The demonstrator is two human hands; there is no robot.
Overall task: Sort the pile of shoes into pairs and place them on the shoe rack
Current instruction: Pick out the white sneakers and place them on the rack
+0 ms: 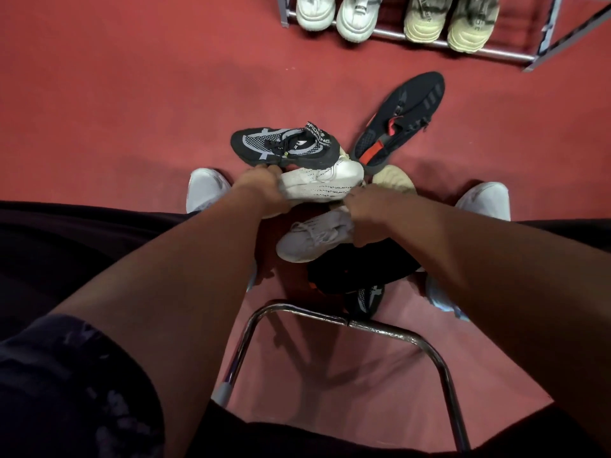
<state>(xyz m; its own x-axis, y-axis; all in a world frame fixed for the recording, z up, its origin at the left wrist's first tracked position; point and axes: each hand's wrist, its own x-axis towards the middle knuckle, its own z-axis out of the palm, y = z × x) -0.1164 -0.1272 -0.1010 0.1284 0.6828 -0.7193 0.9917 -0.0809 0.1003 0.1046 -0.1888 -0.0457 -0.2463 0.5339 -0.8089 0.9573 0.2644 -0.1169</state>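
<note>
Two hands are in the pile: the left hand [261, 183] clamps the white knit shoe [322, 183], long axis three-to-nine; the right hand [367, 209] grips the grey shoe [314, 239]; shoe rack [463, 44] at one o'clock.

Your pile of shoes sits on the red floor between your feet. A white knit sneaker [322, 184] with dotted black lettering lies on its side on top of the pile. Just below it, a pale grey laced sneaker [314, 238] lies tilted, toe toward your left. A black sneaker with grey stripes [284, 147] rests at the pile's far-left edge, toe pointing left. A black shoe with red straps [401, 117] lies angled away to the right, and a beige shoe [395, 181] peeks out beneath it. On the shoe rack [463, 44] a white pair [337, 13] and a beige pair [449, 23] stand side by side, toes toward you.
</note>
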